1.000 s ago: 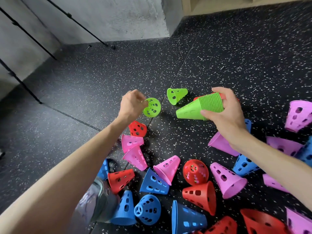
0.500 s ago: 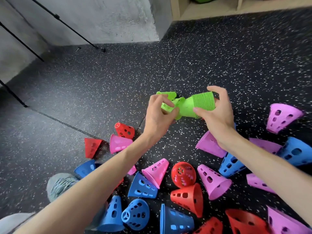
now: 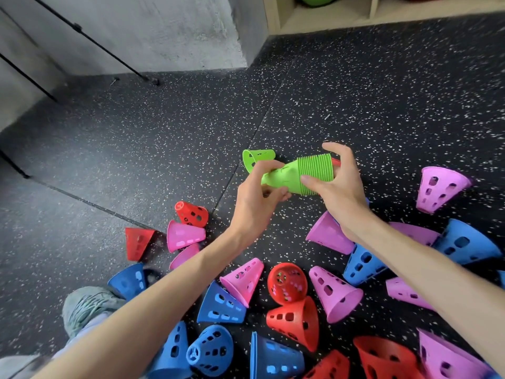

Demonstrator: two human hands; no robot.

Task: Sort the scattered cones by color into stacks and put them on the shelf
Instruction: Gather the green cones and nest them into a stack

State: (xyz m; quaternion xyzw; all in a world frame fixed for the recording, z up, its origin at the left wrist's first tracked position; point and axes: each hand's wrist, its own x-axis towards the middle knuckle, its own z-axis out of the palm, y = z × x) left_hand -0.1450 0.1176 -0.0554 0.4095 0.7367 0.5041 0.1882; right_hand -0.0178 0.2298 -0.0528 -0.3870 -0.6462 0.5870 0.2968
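Note:
A stack of green cones [image 3: 306, 173] lies sideways in the air, its ribbed rims to the right. My right hand [image 3: 341, 187] grips it round the rims. My left hand [image 3: 257, 198] curls round the narrow tip end, where a green cone sits on the stack. One loose green cone [image 3: 257, 157] lies on the floor just behind my left hand. Red [image 3: 296, 321], blue [image 3: 221, 306] and pink cones [image 3: 334, 294] lie scattered over the black floor below my arms. The wooden shelf [image 3: 328, 20] stands at the top.
A grey concrete wall [image 3: 164, 31] with black slanted rods runs along the upper left. The speckled rubber floor [image 3: 164, 138] stretches between the cones and the shelf. My grey shoe [image 3: 87, 307] stands at the lower left beside a blue cone.
My left hand carried the picked-up green cone rightward and pushed it onto the tip of the stack held by my right hand. The view has tilted up toward the shelf.

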